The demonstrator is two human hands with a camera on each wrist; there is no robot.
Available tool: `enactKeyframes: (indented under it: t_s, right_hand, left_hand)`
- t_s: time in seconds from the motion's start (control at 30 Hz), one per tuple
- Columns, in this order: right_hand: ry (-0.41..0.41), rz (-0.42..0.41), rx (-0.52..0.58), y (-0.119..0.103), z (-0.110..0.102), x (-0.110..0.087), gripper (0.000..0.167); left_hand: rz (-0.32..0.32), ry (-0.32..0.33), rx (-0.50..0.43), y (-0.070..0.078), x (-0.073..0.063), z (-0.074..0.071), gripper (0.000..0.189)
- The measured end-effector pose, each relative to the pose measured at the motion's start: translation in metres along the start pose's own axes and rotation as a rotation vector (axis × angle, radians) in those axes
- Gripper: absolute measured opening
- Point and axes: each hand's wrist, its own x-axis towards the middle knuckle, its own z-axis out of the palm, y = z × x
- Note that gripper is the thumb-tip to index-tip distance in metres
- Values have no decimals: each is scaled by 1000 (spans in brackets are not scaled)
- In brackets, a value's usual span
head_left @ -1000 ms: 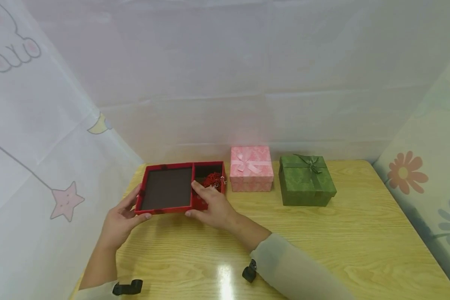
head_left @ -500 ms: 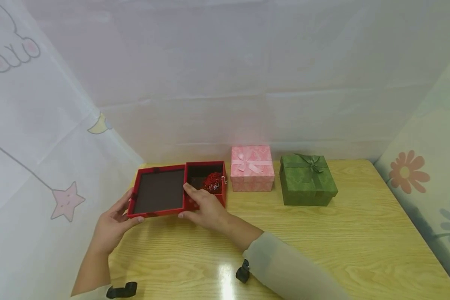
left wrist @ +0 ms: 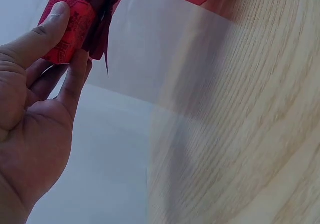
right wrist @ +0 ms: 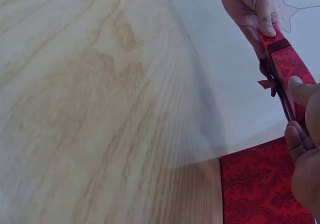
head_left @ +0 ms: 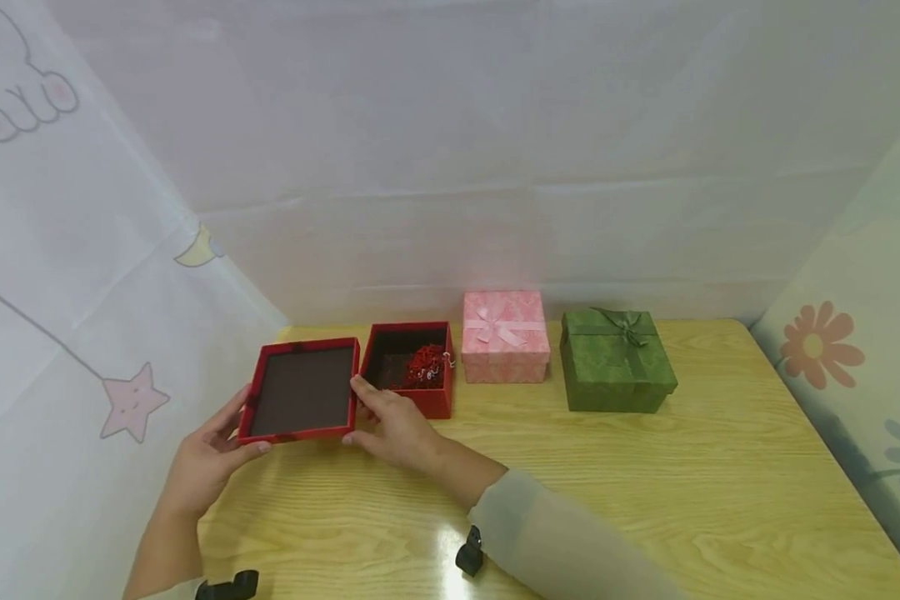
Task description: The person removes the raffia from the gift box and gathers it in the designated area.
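Red lid (head_left: 307,389), inside up, pinched by left hand (head_left: 198,467) and right hand (head_left: 401,429), aloft just left of the open red box (head_left: 438,404) on the table (head_left: 570,467)! Should one grip slacken, it could tip; that bow (right wrist: 272,85) underneath could make it rock if lowered.
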Motion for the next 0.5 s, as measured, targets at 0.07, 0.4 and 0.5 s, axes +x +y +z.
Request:
enactKeyframes:
  t_s: [0.07,0.4,0.5]
  right_hand:
    - [-13,19,-7,-3,3,1,88]
    - [-49,60,9,-2,18,2,86]
    - [-48,48,10,-1,22,2,85]
  left_hand:
    - [0,-4,-2,-1,0,-4,93]
    - [-42,-37,76,-12,-2,-15,90]
    - [-54,-44,139,-16,0,-17,90]
